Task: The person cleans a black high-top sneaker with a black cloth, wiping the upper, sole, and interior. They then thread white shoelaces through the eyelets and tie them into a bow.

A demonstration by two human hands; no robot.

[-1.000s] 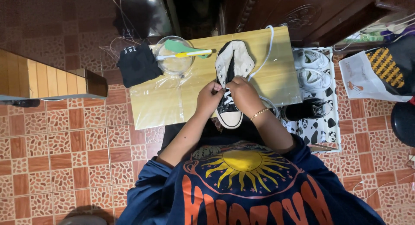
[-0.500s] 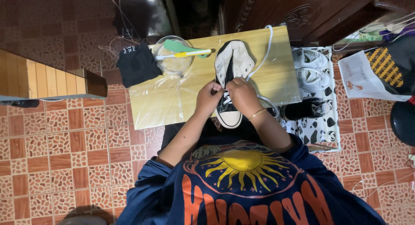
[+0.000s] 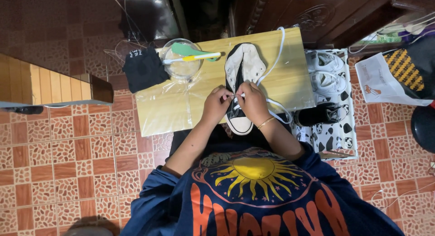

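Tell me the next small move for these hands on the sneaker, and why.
Probably draw the white lace taut through the eyelets: both the left hand and right hand pinch it over the black high-top sneaker, while a long slack length trails across the wooden table.

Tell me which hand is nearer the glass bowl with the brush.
Left. The left hand works the sneaker just right of and below the glass bowl; the right hand sits farther right.

navy tee with pushed-up sleeves, big yellow sun print in an orange ring, chunky orange lettering below, thin gold bracelet on right wrist
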